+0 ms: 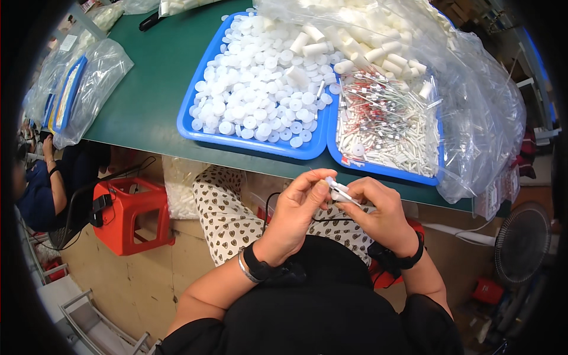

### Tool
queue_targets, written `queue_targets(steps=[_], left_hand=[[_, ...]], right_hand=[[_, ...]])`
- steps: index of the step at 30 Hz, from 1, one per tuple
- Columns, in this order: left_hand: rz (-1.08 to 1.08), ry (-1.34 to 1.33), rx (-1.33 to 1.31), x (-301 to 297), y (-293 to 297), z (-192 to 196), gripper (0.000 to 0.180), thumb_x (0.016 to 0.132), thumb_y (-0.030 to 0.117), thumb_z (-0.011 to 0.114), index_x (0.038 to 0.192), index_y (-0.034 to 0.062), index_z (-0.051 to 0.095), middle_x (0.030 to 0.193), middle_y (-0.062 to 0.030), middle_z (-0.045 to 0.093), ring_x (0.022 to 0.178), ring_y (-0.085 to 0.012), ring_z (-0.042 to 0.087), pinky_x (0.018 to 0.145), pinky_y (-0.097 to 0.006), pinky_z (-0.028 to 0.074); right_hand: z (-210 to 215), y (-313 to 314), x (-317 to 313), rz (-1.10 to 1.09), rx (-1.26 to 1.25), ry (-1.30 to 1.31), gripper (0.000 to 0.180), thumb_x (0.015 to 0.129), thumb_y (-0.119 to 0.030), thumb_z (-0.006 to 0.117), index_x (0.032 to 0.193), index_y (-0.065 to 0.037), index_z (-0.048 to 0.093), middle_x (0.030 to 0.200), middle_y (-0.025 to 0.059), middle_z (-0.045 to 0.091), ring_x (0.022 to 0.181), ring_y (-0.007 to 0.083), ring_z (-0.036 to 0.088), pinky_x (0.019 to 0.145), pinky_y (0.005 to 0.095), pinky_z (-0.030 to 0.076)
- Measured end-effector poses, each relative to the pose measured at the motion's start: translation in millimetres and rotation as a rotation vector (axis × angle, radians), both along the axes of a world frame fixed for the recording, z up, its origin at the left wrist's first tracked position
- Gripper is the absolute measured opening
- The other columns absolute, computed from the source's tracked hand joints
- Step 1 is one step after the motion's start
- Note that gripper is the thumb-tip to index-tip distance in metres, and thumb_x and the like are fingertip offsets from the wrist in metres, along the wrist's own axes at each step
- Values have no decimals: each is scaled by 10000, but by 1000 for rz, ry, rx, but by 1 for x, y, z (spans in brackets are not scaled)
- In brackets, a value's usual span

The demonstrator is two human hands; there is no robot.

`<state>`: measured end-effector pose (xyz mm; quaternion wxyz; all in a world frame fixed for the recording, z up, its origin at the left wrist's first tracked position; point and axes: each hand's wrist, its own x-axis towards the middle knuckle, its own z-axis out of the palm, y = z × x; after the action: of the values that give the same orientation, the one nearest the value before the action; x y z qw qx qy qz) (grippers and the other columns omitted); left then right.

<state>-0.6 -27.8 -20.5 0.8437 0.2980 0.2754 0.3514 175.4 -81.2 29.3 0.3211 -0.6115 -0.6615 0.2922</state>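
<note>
Just in front of the table edge, my left hand and my right hand meet, fingertips pinched. The left fingers grip a small white plastic piece, partly covered by the thumb. Between the right thumb and fingers is a slim white stick, slanting up to meet that piece. Whether the two are joined, I cannot tell. Beyond my hands, a blue tray holds many translucent white discs. Beside it, a second blue tray carries thin white sticks, some with red wires.
White cylinders spill from a clear plastic bag behind and right of the trays. More bagged items lie on the green table at left. A red stool and a seated person are left; a fan is right.
</note>
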Motion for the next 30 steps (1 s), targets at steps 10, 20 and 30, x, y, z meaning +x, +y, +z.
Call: queue_targets(steps=[10, 20, 30], left_hand=[[13, 308, 642, -3, 1, 9, 262, 984, 42, 517, 1222, 17, 624, 1110, -73, 565, 851, -114, 594, 722, -236, 509], [-203, 57, 132, 1, -3, 7, 489, 924, 46, 638, 1383, 12, 475, 1130, -73, 608, 933, -100, 601, 812, -253, 507], [-345, -164, -108, -8, 0, 5, 184, 1014, 198, 502, 1168, 134, 423, 1116, -163, 609, 757, -117, 591, 714, -267, 512]], right_hand=[[11, -2, 10, -128, -548, 851, 134, 985, -68, 520, 1085, -12, 452, 945, 113, 647, 818, 160, 690, 688, 261, 552], [19, -5, 27, -65, -266, 321, 174, 949, -119, 608, 1058, 2, 544, 872, 105, 672, 760, 151, 681, 662, 282, 530], [18, 9, 198, -328, -67, -1209, 267, 775, 41, 561, 1035, -2, 607, 1000, 193, 609, 999, 387, 553, 864, 457, 460]])
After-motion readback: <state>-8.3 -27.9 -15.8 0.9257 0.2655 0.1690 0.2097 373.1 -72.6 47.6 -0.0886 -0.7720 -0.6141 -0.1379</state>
